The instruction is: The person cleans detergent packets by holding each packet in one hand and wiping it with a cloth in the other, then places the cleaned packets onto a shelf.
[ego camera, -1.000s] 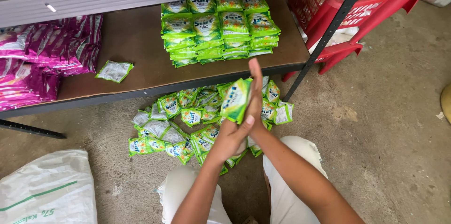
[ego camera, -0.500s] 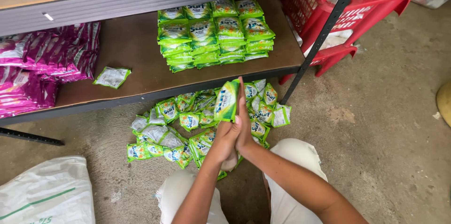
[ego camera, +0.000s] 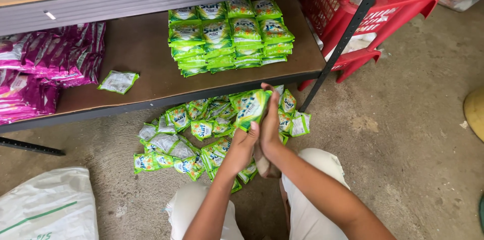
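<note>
Both my hands hold a small stack of green sachets [ego camera: 251, 107] between the palms, above the floor in front of my knees. My left hand [ego camera: 243, 145] grips the stack from below and the left. My right hand [ego camera: 269, 125] presses flat against its right side, fingers pointing up. Under the hands a loose heap of green sachets [ego camera: 199, 134] lies scattered on the concrete floor. On the lower shelf [ego camera: 146, 76] behind it stand neat stacks of the same green sachets [ego camera: 229, 36].
Purple sachets [ego camera: 45, 63] are piled at the shelf's left, with one lone pale sachet [ego camera: 118, 81] beside them. A red plastic crate and stool [ego camera: 370, 23] stand right of the black shelf post [ego camera: 345, 41]. A white sack [ego camera: 48, 204] lies at the lower left.
My hands with the sachet stack have dropped lower and drawn closer to me. The camera view has shifted slightly.
</note>
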